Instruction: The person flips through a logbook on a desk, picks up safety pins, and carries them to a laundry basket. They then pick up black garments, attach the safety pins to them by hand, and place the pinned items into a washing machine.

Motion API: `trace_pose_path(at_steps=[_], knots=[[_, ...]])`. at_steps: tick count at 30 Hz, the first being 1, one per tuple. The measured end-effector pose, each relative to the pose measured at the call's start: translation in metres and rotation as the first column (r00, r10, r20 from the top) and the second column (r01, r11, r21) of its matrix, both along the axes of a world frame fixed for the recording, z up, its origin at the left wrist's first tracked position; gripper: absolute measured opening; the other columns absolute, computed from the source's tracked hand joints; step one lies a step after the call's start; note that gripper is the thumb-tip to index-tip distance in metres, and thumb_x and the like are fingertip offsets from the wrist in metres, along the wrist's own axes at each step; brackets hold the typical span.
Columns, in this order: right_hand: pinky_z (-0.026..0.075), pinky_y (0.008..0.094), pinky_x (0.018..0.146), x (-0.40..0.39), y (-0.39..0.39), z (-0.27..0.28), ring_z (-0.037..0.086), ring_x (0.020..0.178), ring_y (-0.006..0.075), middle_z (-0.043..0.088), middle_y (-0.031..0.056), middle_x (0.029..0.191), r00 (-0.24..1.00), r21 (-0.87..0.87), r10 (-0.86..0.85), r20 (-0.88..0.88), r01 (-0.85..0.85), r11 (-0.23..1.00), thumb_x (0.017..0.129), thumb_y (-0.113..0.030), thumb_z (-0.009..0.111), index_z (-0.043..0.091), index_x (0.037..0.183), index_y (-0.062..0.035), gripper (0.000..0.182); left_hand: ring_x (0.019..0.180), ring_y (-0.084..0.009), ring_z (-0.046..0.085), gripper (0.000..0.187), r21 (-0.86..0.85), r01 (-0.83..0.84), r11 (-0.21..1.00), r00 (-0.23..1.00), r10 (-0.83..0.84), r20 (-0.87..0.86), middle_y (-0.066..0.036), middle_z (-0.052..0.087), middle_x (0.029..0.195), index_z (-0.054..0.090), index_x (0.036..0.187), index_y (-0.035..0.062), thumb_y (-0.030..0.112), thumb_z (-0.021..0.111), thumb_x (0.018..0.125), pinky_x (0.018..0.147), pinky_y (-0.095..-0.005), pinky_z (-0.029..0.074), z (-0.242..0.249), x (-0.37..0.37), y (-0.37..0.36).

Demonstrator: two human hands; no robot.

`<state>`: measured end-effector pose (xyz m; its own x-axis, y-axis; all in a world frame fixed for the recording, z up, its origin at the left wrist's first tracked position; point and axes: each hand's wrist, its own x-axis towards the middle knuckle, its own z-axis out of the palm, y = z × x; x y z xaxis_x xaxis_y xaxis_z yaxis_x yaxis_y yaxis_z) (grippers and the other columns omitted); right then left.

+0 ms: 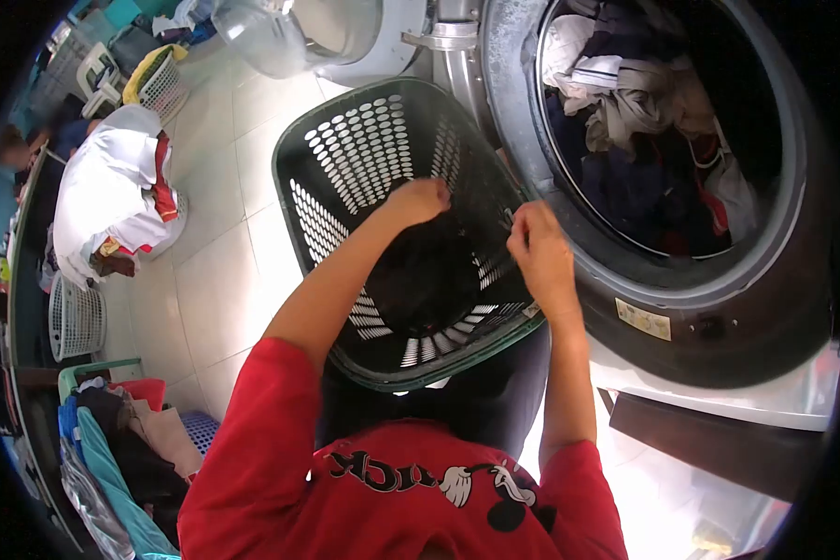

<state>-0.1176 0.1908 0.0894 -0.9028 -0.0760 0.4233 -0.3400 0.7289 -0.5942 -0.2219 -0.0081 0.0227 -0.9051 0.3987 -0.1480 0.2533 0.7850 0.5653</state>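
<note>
A dark green laundry basket (pixel 397 385) with rows of holes in its walls is tilted in front of my body, beside the washing machine. Something dark lies at its bottom, too shadowed to name. Over the basket's opening is my left hand (pixel 418 202), its fingers curled in; what they hold, if anything, is hidden. My right hand (pixel 541 245) is at the basket's right rim, closed with fingers pressed together, and I cannot make out what is between them. Crumpled dark and beige clothes (pixel 639 121) fill the machine's drum (pixel 658 247) on the right.
The machine's round glass door (pixel 331 33) hangs open at the top. On the left, a heap of white clothes (pixel 112 187) overflows its container near a white basket (pixel 77 317). Mixed garments (pixel 135 448) fill another container at lower left. A person's arm (pixel 19 149) shows at far left.
</note>
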Motion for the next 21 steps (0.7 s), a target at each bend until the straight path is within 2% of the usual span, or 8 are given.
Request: trace_pose_path(at_steps=[1, 2, 4, 7, 14, 19, 20, 21], knots=[[0.042, 0.0384, 0.064, 0.003, 0.002, -0.008, 0.052, 0.074, 0.0314, 0.05, 0.0117, 0.08, 1.0, -0.051, 0.0, 0.022, 0.001, 0.999, 0.072, -0.002, 0.052, 0.046, 0.08, -0.003, 0.01, 0.089, -0.0279, 0.056, 0.026, -0.202, 0.095, 0.975, 0.996, -0.092, 0.023, -0.012, 0.059, 0.091, 0.055, 0.092, 0.0051, 0.025, 0.056, 0.074, 0.075, -0.0359, 0.044, -0.048, -0.013, 0.001], [0.042, 0.0388, 0.064, 0.003, 0.003, -0.014, 0.052, 0.076, 0.0311, 0.051, 0.0112, 0.081, 0.999, -0.1, 0.002, 0.042, 0.003, 0.995, 0.072, -0.001, 0.053, 0.046, 0.08, -0.003, 0.011, 0.095, -0.0286, 0.054, 0.032, -0.355, 0.061, 0.933, 0.985, 0.001, 0.173, -0.012, 0.055, 0.102, 0.052, 0.098, 0.0084, 0.028, 0.059, 0.074, 0.077, -0.0392, 0.044, -0.034, -0.002, 0.017], [0.042, 0.0379, 0.064, 0.001, 0.005, -0.016, 0.053, 0.075, 0.0305, 0.051, 0.0106, 0.081, 0.999, -0.147, -0.04, 0.0, 0.04, 0.988, 0.072, -0.002, 0.053, 0.047, 0.081, -0.0032, 0.011, 0.099, -0.0301, 0.051, 0.041, -0.438, -0.086, 0.895, 0.991, 0.121, 0.053, -0.012, 0.048, 0.112, 0.046, 0.107, 0.0096, 0.029, 0.062, 0.074, 0.078, -0.0414, 0.045, -0.066, 0.005, 0.035], [0.043, 0.0371, 0.064, 0.0, 0.008, -0.015, 0.053, 0.071, 0.0286, 0.051, 0.0104, 0.08, 0.997, -0.239, -0.023, 0.07, 0.039, 0.97, 0.072, -0.003, 0.053, 0.046, 0.081, -0.0033, 0.011, 0.099, -0.0319, 0.05, 0.044, -0.542, -0.053, 0.838, 0.997, 0.013, -0.079, -0.013, 0.045, 0.115, 0.042, 0.11, 0.0072, 0.024, 0.062, 0.074, 0.079, -0.0417, 0.045, -0.084, 0.015, 0.039], [0.042, 0.037, 0.063, -0.002, 0.007, -0.018, 0.053, 0.07, 0.0283, 0.05, 0.0099, 0.078, 0.998, -0.209, -0.032, 0.051, 0.042, 0.977, 0.072, -0.003, 0.053, 0.045, 0.082, -0.0036, 0.012, 0.09, -0.0316, 0.054, 0.029, -0.38, 0.013, 0.925, 0.992, -0.059, -0.109, -0.014, 0.051, 0.097, 0.044, 0.103, 0.007, 0.012, 0.053, 0.076, 0.071, -0.0394, 0.048, -0.141, 0.014, 0.011], [0.042, 0.0361, 0.062, -0.003, 0.008, -0.024, 0.053, 0.068, 0.0269, 0.05, 0.0097, 0.077, 0.997, -0.261, -0.04, 0.06, 0.054, 0.964, 0.071, -0.003, 0.053, 0.046, 0.082, -0.0039, 0.012, 0.088, -0.0329, 0.055, 0.017, -0.201, -0.196, 0.96, 0.979, 0.203, 0.018, -0.013, 0.058, 0.084, 0.056, 0.09, 0.0078, 0.015, 0.045, 0.079, 0.07, -0.0414, 0.047, -0.097, -0.026, 0.001], [0.042, 0.0358, 0.062, -0.005, 0.009, -0.023, 0.053, 0.067, 0.0262, 0.05, 0.0095, 0.076, 0.998, -0.265, -0.044, 0.044, 0.054, 0.963, 0.071, -0.002, 0.053, 0.046, 0.082, -0.004, 0.013, 0.086, -0.033, 0.055, 0.02, -0.115, -0.169, 0.979, 0.985, 0.166, -0.04, -0.013, 0.061, 0.085, 0.058, 0.085, 0.005, 0.02, 0.046, 0.078, 0.07, -0.041, 0.047, -0.088, -0.038, -0.006], [0.042, 0.0358, 0.062, -0.005, 0.009, -0.022, 0.053, 0.067, 0.0262, 0.05, 0.0095, 0.076, 0.999, -0.266, -0.04, 0.025, 0.045, 0.963, 0.071, -0.002, 0.053, 0.046, 0.082, -0.004, 0.013, 0.084, -0.0306, 0.056, 0.02, -0.194, 0.074, 0.978, 0.952, -0.127, -0.277, -0.012, 0.061, 0.085, 0.058, 0.084, 0.0043, 0.021, 0.048, 0.078, 0.069, -0.0384, 0.047, -0.08, -0.043, -0.018]])
